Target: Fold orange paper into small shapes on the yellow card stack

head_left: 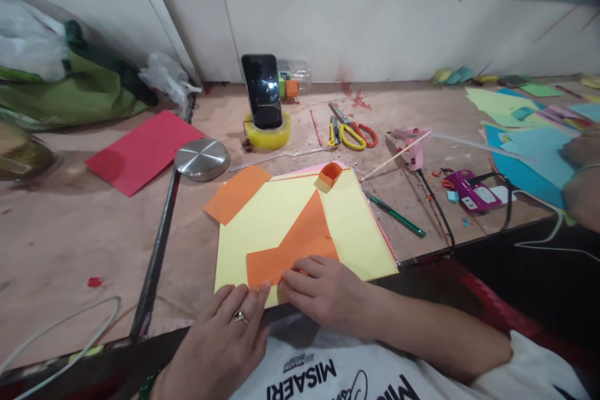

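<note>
An orange paper strip (300,240) lies bent on a yellow sheet (262,219) near the table's front edge. My left hand (225,340) rests flat with its fingertips on the strip's lower left end, fingers stretched out. My right hand (323,290) presses the strip's lower edge, fingers curled and pinched on the paper. A small rolled orange paper ring (330,174) sits at the yellow sheet's far edge. A loose orange rectangle (237,194) lies at the sheet's upper left corner.
A phone (263,90) stands in a yellow tape roll (267,134). Scissors (349,128), a pink glue gun (412,144), a green pencil (396,215), a red sheet (143,150), a metal disc (201,158) and blue and green papers (529,137) lie around. Another person's arm (584,175) is at the right.
</note>
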{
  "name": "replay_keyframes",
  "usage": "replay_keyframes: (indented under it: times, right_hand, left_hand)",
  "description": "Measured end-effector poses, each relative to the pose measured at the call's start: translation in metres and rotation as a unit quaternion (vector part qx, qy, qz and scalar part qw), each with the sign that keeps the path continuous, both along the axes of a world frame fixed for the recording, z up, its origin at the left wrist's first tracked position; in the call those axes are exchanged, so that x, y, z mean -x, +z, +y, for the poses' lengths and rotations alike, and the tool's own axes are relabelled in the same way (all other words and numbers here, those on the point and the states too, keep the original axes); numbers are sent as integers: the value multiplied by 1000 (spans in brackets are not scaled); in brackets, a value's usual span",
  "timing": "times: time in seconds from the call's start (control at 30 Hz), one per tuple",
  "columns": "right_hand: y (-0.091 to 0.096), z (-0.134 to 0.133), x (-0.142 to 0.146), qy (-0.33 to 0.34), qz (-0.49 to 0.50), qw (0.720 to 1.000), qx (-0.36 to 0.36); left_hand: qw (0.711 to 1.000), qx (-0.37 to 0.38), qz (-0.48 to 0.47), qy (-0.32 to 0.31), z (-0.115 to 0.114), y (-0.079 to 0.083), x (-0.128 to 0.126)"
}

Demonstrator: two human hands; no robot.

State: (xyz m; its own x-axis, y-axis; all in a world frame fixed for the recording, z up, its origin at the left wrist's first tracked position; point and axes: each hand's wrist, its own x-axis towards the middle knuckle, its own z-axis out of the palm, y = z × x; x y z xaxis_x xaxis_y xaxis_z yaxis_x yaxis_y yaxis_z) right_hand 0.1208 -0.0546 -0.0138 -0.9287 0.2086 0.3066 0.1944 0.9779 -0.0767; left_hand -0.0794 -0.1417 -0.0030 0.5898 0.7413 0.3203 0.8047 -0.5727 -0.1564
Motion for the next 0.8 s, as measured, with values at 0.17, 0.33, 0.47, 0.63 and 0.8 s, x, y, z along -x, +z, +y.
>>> replay_keyframes:
  times: [0.17,0.33,0.47,0.63,0.8]
  right_hand:
    - [3,2,-24,-14,-12,999,28]
    - [5,2,-57,-66,-10,996,51]
    - [3,1,-69,-90,16,994,55]
    - [-3,2,-74,-104,64,990,68]
    - [1,6,-73,-123,120,980,97]
  left_hand:
    - [1000,3,-1,-6,-1,0,1]
    - [999,-14,15,-25,0,-2,4]
    - [999,-21,17,-33,-4,-7,11]
    - [999,-24,32,-25,-10,-13,20]
    - [1000,-28,0,-3,-5,-4,16]
